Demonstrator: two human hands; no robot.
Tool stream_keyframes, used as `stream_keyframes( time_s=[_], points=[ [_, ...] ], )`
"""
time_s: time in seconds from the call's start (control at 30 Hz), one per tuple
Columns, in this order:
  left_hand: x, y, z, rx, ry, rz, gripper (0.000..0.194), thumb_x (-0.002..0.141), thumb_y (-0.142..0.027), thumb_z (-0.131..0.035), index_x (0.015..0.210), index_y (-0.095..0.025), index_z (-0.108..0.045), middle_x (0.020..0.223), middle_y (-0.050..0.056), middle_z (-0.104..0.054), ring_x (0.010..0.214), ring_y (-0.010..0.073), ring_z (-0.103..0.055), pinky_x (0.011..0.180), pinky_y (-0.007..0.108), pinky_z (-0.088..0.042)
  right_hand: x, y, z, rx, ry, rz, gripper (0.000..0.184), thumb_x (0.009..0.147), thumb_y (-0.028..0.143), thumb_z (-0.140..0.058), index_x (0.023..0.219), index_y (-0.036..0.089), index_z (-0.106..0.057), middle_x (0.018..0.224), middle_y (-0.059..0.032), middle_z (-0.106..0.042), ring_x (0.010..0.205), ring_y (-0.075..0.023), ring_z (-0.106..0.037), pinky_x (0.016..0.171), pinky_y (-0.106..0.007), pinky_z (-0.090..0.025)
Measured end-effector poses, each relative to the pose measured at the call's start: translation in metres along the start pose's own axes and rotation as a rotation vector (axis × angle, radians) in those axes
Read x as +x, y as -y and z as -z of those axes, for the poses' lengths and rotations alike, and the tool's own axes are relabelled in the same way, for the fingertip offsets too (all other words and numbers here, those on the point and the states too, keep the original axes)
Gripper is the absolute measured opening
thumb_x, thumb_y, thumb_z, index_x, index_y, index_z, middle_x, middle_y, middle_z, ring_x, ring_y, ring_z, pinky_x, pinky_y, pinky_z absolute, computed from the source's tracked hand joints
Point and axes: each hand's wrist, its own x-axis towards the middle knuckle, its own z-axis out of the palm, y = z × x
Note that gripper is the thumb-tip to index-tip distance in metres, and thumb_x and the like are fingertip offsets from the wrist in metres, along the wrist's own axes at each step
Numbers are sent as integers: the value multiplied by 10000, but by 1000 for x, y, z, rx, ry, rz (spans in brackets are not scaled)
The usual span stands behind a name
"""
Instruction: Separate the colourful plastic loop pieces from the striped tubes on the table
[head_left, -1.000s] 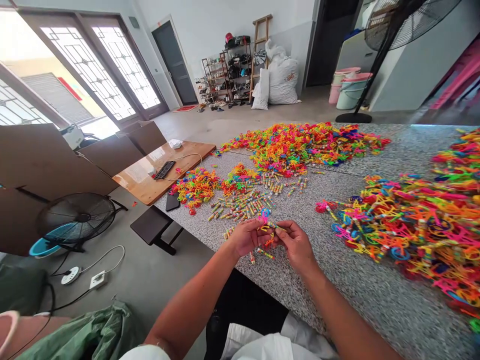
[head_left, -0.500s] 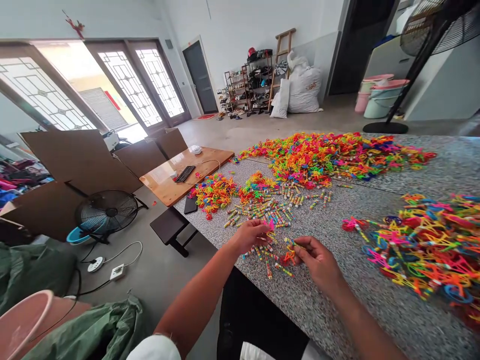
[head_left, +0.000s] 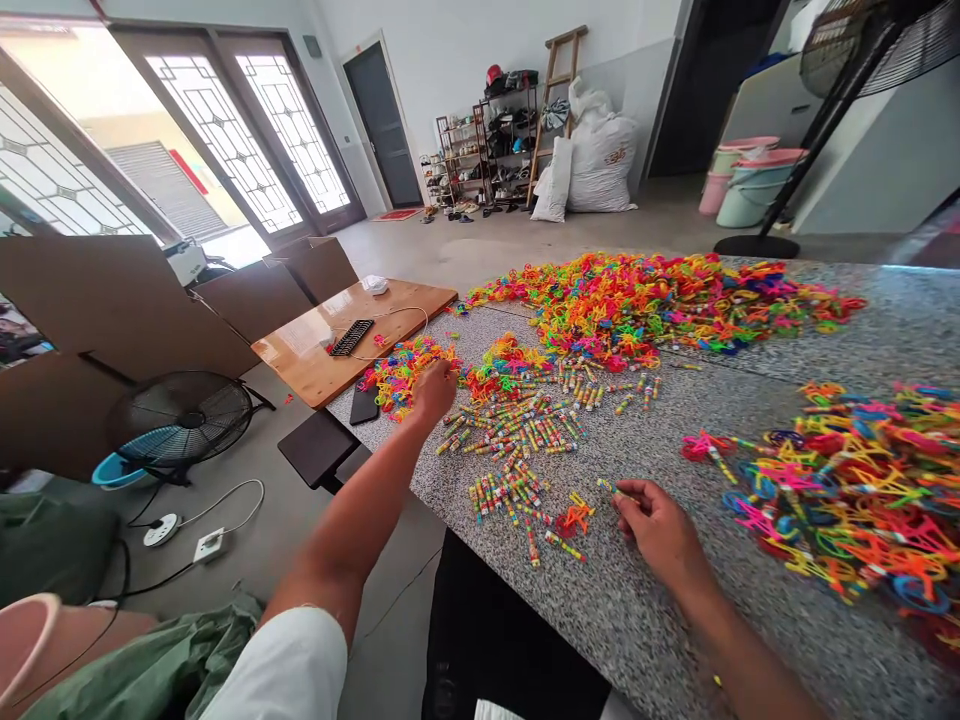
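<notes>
Big speckled stone table [head_left: 637, 430] here, with the far heap of bright plastic pieces [head_left: 637, 300] and the right-hand heap [head_left: 847, 490] well apart, probably so they don't mix. The small heap [head_left: 397, 375] looks parked for easy reach: the left hand [head_left: 436, 390] is at it, fingers curled, can't tell if they've got anything. The right hand [head_left: 660, 520] pinches a patterned tube [head_left: 606, 486], likely so one end sticks out free. Around that: wooden tabletop [head_left: 409, 300] off left, black phone [head_left: 364, 405] right beside the small heap, loose tubes [head_left: 517, 425] and an orange plastic piece [head_left: 577, 515] between the hands, kinda in the way.

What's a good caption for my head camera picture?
Left hand at a colourful pile, right hand holding a small tube.
</notes>
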Motion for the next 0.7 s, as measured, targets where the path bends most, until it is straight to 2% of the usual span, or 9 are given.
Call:
stream_keyframes(
  time_s=[0.1, 0.2, 0.3, 0.37, 0.47, 0.53, 0.57, 0.67, 0.7],
  points=[
    [6, -31, -38, 148, 253, -278, 437, 905, -394, -629, 1318, -252, -637, 1315, 122, -602, 1205, 298, -565, 1023, 369, -408, 2, 0, -5, -119, -7, 58, 321, 828, 496, -633, 1004, 230, -670, 802, -46, -730, 640, -225, -659, 607, -347, -513],
    [10, -54, -63, 196, 394, -370, 541, 840, -393, -708, 1355, -251, -625, 1297, 141, -587, 1162, 322, -576, 984, 375, -420, -1, 0, -5, -198, 0, 115, 284, 842, 487, -623, 979, 246, -688, 839, -44, -743, 722, -239, -673, 677, -357, -508],
    [19, -62, -66, 176, 464, -373, 439, 774, -343, -774, 1194, -230, -719, 1224, 128, -625, 1052, 300, -611, 912, 345, -434, -5, -3, -2, -165, 24, 107, 292, 837, 502, -640, 979, 253, -698, 757, -25, -719, 651, -225, -639, 629, -346, -495],
    [25, -63, -60, 143, 446, -377, 326, 770, -299, -772, 1087, -229, -744, 1166, 100, -655, 1008, 269, -615, 858, 311, -431, -6, -5, -2, -104, 26, 93, 303, 819, 509, -667, 971, 249, -700, 714, -17, -702, 597, -212, -610, 582, -336, -486],
    [21, -62, -50, 102, 391, -365, 151, 851, -300, -686, 966, -213, -730, 988, 59, -691, 903, 214, -608, 755, 279, -412, -4, -2, -3, 22, 27, 52, 326, 808, 518, -692, 978, 240, -681, 689, -8, -682, 561, -198, -590, 532, -322, -477],
    [5, -64, -46, -67, 373, -281, 180, 898, -353, -635, 865, -186, -691, 798, 32, -660, 749, 164, -575, 659, 259, -384, -1, 6, -5, 118, 19, 33, 348, 811, 525, -704, 999, 235, -656, 661, 5, -658, 547, -189, -581, 519, -314, -477],
    [-7, -65, -45, -233, 395, -211, 228, 905, -387, -627, 821, -178, -662, 723, 18, -628, 672, 140, -542, 611, 248, -364, 1, 13, -7, 169, 15, 37, 358, 811, 526, -715, 1005, 234, -644, 646, 11, -646, 540, -184, -575, 519, -311, -480],
    [-57, -73, -44, -882, 589, 31, 314, 828, -450, -723, 757, -179, -581, 640, -22, -565, 540, 85, -465, 500, 213, -311, 3, 35, -11, 336, 32, 89, 372, 811, 518, -742, 1015, 233, -619, 664, 14, -648, 535, -166, -565, 519, -301, -486],
    [-75, -76, -43, -1037, 658, 92, 338, 781, -446, -774, 750, -180, -566, 643, -29, -564, 527, 75, -464, 480, 203, -305, 3, 42, -13, 380, 44, 111, 375, 809, 513, -750, 1019, 232, -618, 689, 10, -657, 544, -162, -569, 520, -297, -489]
  ],
)
